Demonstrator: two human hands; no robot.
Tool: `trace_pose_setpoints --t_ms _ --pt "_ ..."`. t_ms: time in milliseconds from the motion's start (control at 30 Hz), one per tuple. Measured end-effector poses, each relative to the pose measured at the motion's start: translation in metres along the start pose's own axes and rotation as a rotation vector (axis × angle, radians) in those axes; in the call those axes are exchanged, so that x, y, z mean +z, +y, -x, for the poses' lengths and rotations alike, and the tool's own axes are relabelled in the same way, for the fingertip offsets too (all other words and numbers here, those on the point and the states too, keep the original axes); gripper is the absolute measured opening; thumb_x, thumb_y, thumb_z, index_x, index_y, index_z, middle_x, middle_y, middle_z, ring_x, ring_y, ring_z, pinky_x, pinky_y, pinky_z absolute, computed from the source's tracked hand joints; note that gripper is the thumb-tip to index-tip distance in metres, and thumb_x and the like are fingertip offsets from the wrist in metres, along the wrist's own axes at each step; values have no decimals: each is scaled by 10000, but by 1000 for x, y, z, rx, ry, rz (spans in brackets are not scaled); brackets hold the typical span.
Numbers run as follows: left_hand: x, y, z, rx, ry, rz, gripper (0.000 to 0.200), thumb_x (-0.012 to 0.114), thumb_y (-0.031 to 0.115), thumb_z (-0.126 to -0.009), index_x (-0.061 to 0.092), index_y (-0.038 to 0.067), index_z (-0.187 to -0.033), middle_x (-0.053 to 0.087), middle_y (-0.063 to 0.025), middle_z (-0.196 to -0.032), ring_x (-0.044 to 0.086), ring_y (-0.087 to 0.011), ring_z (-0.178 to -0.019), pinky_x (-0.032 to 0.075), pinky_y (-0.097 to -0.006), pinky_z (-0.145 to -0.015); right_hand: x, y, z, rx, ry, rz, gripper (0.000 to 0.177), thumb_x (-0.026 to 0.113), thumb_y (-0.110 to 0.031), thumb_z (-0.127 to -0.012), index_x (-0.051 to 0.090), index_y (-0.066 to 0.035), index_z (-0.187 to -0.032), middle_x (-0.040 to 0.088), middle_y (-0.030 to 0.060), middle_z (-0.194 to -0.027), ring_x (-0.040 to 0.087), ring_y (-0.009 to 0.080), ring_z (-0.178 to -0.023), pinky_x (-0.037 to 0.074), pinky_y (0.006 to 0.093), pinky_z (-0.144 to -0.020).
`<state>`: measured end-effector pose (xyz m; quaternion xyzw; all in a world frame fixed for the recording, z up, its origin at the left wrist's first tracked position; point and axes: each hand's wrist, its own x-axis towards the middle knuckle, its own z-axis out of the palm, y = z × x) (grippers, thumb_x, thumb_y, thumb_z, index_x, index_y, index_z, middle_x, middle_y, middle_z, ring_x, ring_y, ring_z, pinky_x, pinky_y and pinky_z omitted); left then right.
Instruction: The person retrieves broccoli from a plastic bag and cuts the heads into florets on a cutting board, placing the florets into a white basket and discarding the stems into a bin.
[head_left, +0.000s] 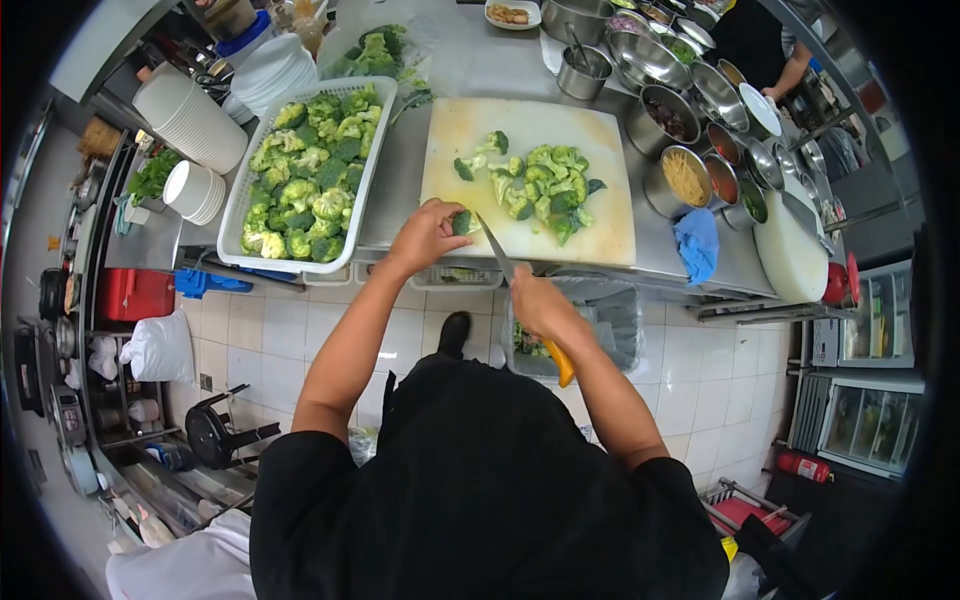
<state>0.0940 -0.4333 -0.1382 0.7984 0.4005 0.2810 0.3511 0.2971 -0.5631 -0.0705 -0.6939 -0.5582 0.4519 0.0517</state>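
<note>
My left hand [428, 238] is closed on a small broccoli floret [463, 222] at the front left of the white cutting board [590, 135]. In my right hand [540, 305] is a knife [493, 243] with a yellow handle; its blade points away from me, with the tip just right of the floret. A pile of broccoli pieces [555, 185] lies on the board's middle and right, and a few loose pieces [494, 143] lie farther left. Left of the board, a white basket [374, 150] holds many florets.
Metal pots and bowls of ingredients [683, 180] crowd the counter's right side, beside a blue cloth [696, 245]. Stacked white containers [190, 115] stand at the left. A lined bin [600, 325] sits below the front edge. Another person's arm [792, 72] shows at the back right.
</note>
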Motion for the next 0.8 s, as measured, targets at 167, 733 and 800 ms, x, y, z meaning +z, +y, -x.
trace_pose_setpoints --t_ms 167,733,800 --pt "2 0 1 -27 23 19 472 868 69 -714 669 -39 -1128 601 -89 -881 584 -119 -667 519 -255 -645 -2 -6 -3 -31 -17 -6 253 394 -56 -930 490 95 -1109 644 370 -957 679 477 -826 534 530 -704" --pt "-5 1 -5 32 118 -146 396 793 122 -794 681 23 -1160 609 -110 -953 580 -206 -732 497 -316 -681 3 -1 -2 -50 46 184 294 405 -45 -909 485 84 -1161 639 380 -1041 629 509 -1032 486 553 -906" --pt "-4 2 -7 -11 92 -103 394 791 118 -797 684 30 -1165 611 -104 -966 576 -200 -722 497 -312 -677 2 -6 -3 -63 40 191 324 412 -47 -908 486 61 -1204 627 385 -1079 623 500 -1057 481 541 -936"
